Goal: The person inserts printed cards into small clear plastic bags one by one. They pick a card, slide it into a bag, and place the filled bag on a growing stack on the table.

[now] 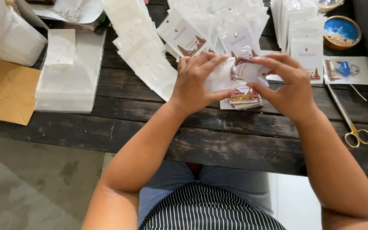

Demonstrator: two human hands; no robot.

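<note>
Two hands meet over the middle of a dark wooden surface (158, 127) in the head view, both holding one small clear plastic bag (235, 73) with a white card inside it. The left hand (194, 81) has its fingers curled over the bag's left end and its thumb pressed underneath, so it is closed in a pinch on the bag. The right hand (288, 83) grips the right end the same way, forefinger and thumb drawn together on the edge, the other fingers bent loosely behind. The bag is lifted just above a small stack of printed cards (242, 98) lying on the surface right under the hands.

Rows of empty bags (143, 51) fan out to the upper left of the hands, and a heap of filled bags (218, 25) lies behind them. A pile of clear sheets (67, 83) sits well to the left beside a brown envelope (5, 91). To the right lie gold-handled scissors (349, 121), a card with a small blue piece (346, 70) and a blue bowl (341, 32).

Much of the held bag is covered by fingers, so what the card shows and whether the bag's mouth is open cannot be made out. The bowl's contents are too small to tell, and the heaps at the top run out of the frame.
</note>
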